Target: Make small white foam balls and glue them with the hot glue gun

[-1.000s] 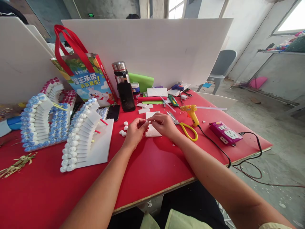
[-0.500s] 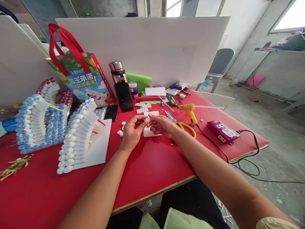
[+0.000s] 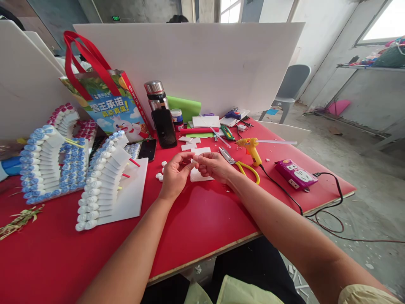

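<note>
My left hand (image 3: 173, 175) and my right hand (image 3: 213, 166) meet fingertip to fingertip over the red table (image 3: 196, 219). Both pinch a small white piece (image 3: 193, 159) between them; it is too small to name. Under the hands lies a white foam sheet (image 3: 198, 175). A few white pellets (image 3: 161, 170) lie just left of my left hand. Yellow-handled scissors (image 3: 242, 166) rest right of my right hand.
A yellow glue gun (image 3: 251, 148) and a purple power strip (image 3: 295, 174) with black cable lie at the right. White-and-blue foam models (image 3: 104, 181) stand at the left. A printed bag (image 3: 110, 103), flask (image 3: 155, 95), phone (image 3: 147, 148) and white boards (image 3: 202, 63) line the back.
My fingertips have closed together around the small white piece, held a little above the foam sheet. The view shifted slightly.
</note>
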